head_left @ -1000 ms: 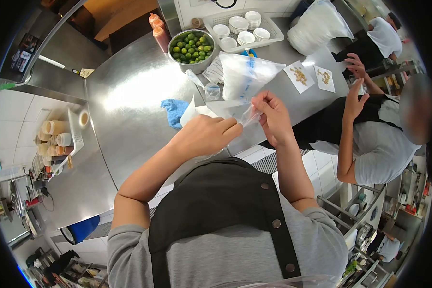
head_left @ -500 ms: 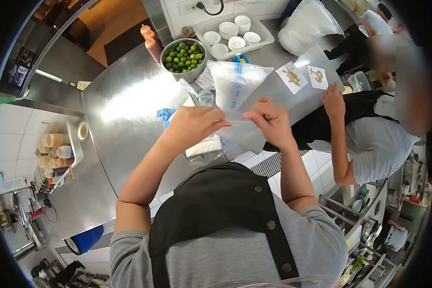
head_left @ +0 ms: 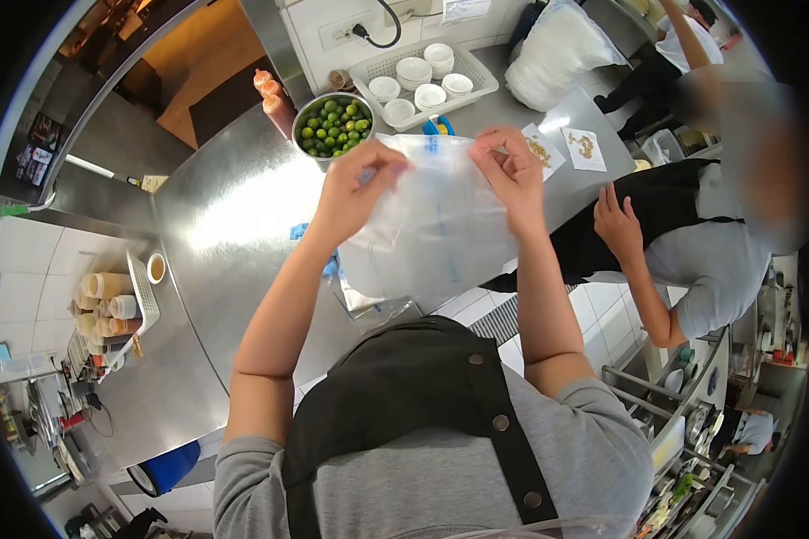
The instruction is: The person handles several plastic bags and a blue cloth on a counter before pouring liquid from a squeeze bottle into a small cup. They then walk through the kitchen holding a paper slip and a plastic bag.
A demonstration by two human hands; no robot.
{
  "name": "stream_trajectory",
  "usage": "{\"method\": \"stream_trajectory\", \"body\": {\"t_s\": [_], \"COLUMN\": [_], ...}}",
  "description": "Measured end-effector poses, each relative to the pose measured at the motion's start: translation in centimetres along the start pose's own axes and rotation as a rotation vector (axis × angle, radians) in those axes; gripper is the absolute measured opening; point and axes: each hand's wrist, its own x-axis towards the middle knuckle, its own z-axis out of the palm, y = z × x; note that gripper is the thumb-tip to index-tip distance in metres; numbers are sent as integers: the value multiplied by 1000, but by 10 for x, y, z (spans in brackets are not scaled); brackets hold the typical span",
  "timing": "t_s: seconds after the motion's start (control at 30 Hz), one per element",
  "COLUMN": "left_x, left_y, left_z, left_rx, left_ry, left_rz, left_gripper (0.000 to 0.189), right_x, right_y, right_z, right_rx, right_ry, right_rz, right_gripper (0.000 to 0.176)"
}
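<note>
A clear plastic bag [head_left: 440,220] with faint blue print hangs spread between my two hands, over the front edge of the steel counter [head_left: 270,260]. My left hand [head_left: 361,187] pinches its upper left corner. The upper right corner is pinched in my right hand [head_left: 512,175]. Through and behind the bag, a whitish bulk shows only vaguely. Part of a blue cloth [head_left: 331,266] and a white packet [head_left: 358,296] show at the bag's lower left. Just beyond my left hand stands a metal bowl of green limes [head_left: 334,126].
Behind are a basket [head_left: 481,85] of white cups [head_left: 413,72], orange-capped bottles [head_left: 274,101], a large filled bag [head_left: 562,56] and white papers [head_left: 584,149] with small brown pieces. A co-worker's hand [head_left: 617,225] is at the right. A rack of containers [head_left: 148,292] stands left.
Both hands have moved up and away from my body, and the clear bag is now spread open wide between them. The co-worker's hand has moved down a little.
</note>
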Motion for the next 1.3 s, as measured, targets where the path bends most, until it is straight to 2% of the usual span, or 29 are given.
{"method": "stream_trajectory", "body": {"t_s": [0.07,0.13,0.17,0.27,0.3,0.37,0.43,0.47,0.53,0.57,0.6,0.67,0.7,0.8,0.9,1.0,1.03,1.07,1.13,1.23,1.3], "left_x": [14,26,28,33,35,38,43,41,34,31,24,10,-1,-19,-24,-21,-18,-19,-10,-4,-3], "left_y": [-14,-32,-38,-45,-36,-45,-50,-67,-109,-100,-108,-159,-221,-232,-213,-219,-219,-218,-169,-160,-162], "left_z": [7,13,17,19,21,17,14,11,11,19,26,43,39,54,54,47,48,48,48,46,49], "left_rx": [32,87,72,-197,-185,-206,-239,-217,-165,-279,-284,-294,27,34,93,134,245,316,460,490,413], "left_ry": [154,283,281,230,255,200,167,132,60,82,141,252,200,283,289,223,215,155,36,-41,27], "left_rz": [-40,-56,-155,-441,-493,-544,-605,-571,-502,-602,-567,-498,-514,-322,-369,-295,-190,-232,-315,-284,-338], "left_gripper": [9,12,11,17,20,20,14,15,18,25,27,30,33,33,39,37,36,35,35,36,34], "right_x": [6,13,16,17,14,7,6,5,5,2,0,-12,-16,-24,-19,-16,-14,-11,-6,4,9], "right_y": [7,18,26,63,76,92,89,89,111,129,147,178,171,206,204,209,215,222,224,193,174], "right_z": [8,9,9,7,8,14,21,24,27,28,30,32,30,32,33,31,31,31,29,24,23], "right_rx": [-135,-169,-185,-37,87,328,303,293,736,638,537,-308,-382,-226,-169,-135,-129,-121,-112,-120,-136], "right_ry": [80,75,77,-79,-89,-112,-46,-13,140,181,225,229,187,225,174,127,113,97,46,-44,-90], "right_rz": [0,37,54,201,240,312,329,339,536,490,450,84,262,46,24,-2,74,152,327,604,764], "right_gripper": [4,5,6,9,10,12,12,12,14,16,17,21,16,7,4,3,3,3,4,6,8]}}
